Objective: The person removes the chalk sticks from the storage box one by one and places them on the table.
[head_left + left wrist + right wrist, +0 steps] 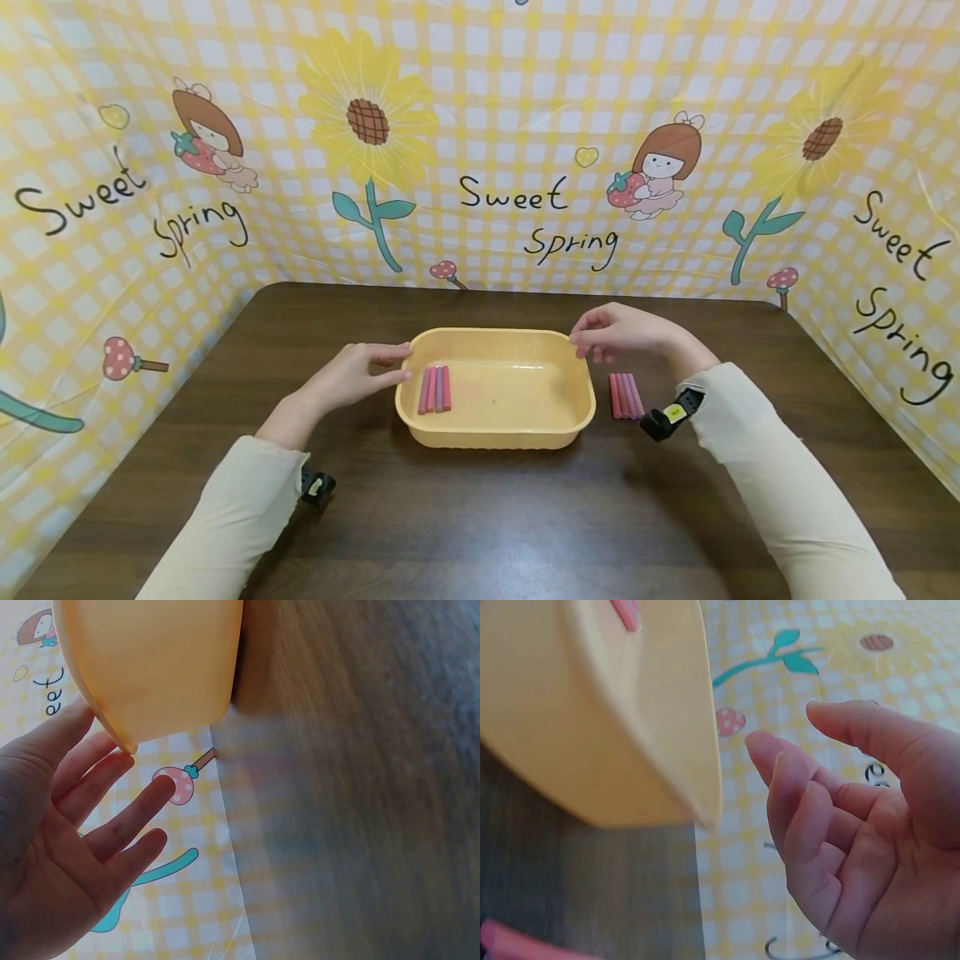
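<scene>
A pale yellow plastic basin (495,437) stands upright on the table. Several pink and purple sticks (435,390) lie side by side inside it at the left end. My left hand (352,371) holds the basin's left rim with thumb and fingertips; in the left wrist view, the last two fingers of that hand (82,847) stretch out free. Near the back right corner is my right hand (618,329), its fingers loosely bent. The right wrist view shows a gap between this hand (847,832) and the basin (630,750), with nothing between thumb and fingers.
A second row of pink and purple sticks (626,396) lies on the dark wooden table (480,517), right of the basin. Yellow checked cloth (495,108) with flower and cartoon prints surrounds the table's back and sides. Both wrists carry black camera straps (671,414).
</scene>
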{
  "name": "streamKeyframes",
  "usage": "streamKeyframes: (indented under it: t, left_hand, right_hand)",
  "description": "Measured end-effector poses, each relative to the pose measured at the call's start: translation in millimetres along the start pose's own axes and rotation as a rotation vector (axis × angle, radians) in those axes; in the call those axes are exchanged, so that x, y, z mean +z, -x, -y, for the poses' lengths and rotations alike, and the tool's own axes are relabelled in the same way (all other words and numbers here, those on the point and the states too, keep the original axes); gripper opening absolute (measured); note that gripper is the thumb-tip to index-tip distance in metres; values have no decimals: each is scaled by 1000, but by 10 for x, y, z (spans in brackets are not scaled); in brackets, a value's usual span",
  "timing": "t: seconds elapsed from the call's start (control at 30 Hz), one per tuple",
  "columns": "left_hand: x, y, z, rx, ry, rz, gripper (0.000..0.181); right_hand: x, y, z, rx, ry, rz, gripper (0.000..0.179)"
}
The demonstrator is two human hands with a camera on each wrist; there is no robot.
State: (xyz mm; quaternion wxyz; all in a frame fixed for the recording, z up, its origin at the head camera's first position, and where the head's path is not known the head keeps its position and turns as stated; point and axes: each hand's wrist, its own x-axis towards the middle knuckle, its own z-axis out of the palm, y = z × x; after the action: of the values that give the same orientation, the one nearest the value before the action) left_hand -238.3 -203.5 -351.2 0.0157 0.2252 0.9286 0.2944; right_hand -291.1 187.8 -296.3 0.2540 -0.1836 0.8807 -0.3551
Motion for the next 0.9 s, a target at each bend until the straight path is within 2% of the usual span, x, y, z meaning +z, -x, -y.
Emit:
streamKeyframes:
  t: [0.37,0.9]
  left_hand:
    - [3,-8,8,-13,-7,12,47]
    - [-8,0,-9,-9,-2,11,47]
  right_hand:
    - [130,-194,319,-26,12,77,35]
    - [365,-600,543,-64,35,204,36]
